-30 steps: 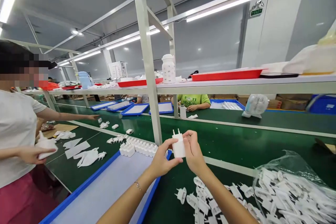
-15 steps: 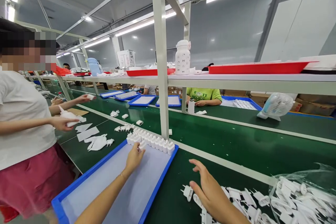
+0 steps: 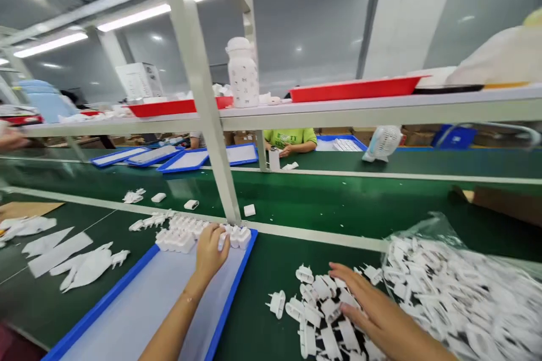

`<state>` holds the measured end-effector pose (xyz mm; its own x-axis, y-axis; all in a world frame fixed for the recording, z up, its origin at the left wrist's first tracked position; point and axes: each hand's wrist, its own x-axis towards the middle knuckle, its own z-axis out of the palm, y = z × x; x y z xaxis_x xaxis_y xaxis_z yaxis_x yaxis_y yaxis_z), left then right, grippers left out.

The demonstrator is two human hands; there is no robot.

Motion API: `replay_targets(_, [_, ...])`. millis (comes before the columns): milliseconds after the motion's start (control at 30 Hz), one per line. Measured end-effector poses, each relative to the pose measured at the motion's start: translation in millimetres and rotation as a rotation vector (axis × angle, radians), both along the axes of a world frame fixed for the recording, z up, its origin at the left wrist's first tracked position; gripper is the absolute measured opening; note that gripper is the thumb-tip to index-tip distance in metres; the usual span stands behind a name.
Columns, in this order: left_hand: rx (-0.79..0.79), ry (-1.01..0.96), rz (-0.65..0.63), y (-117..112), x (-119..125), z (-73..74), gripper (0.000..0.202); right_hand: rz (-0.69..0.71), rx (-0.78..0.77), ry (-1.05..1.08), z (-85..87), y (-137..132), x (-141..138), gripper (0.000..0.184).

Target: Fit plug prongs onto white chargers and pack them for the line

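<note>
My left hand (image 3: 210, 254) is at the far end of a blue-rimmed tray (image 3: 237, 287), its fingers curled around a white plug adapter (image 3: 222, 241). The hand partly hides this piece. Beside it, white plug adapters (image 3: 175, 240) stand in close rows along the tray's far edge, pins up. To the right, my right hand (image 3: 366, 302) is open, fingers stretched over a loose pile of white plug pieces (image 3: 315, 313) on the green bench. It holds nothing that I can see. One plug piece (image 3: 277, 303) lies apart at the pile's left.
A clear plastic bag (image 3: 449, 287) spills many white pieces at right. A shelf post (image 3: 207, 101) rises behind the tray. Paper sheets (image 3: 61, 254) and a crumpled white glove-like item (image 3: 87, 268) lie left. Across the green belt, a person in a green shirt (image 3: 292, 138) sits near a fan (image 3: 383, 142).
The view has swung right. My left hand has brought the adapter to the row, rightward along the tray's far edge. My right hand has lowered over the loose pile.
</note>
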<state>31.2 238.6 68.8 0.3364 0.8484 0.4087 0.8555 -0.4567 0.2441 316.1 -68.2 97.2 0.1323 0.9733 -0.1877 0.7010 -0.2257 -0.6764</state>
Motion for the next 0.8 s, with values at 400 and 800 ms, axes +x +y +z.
replay_targets(400, [-0.487, -0.041, -0.126, 71.3, 164.4, -4.0, 0.035, -0.062, 0.081, -0.166, -7.3, -21.1, 33.7, 0.040])
replay_targets(800, [-0.798, -0.889, -0.443, -39.8, 145.6, -29.0, 0.039, 0.571, -0.051, -0.077, -47.6, 145.0, 30.0, 0.049])
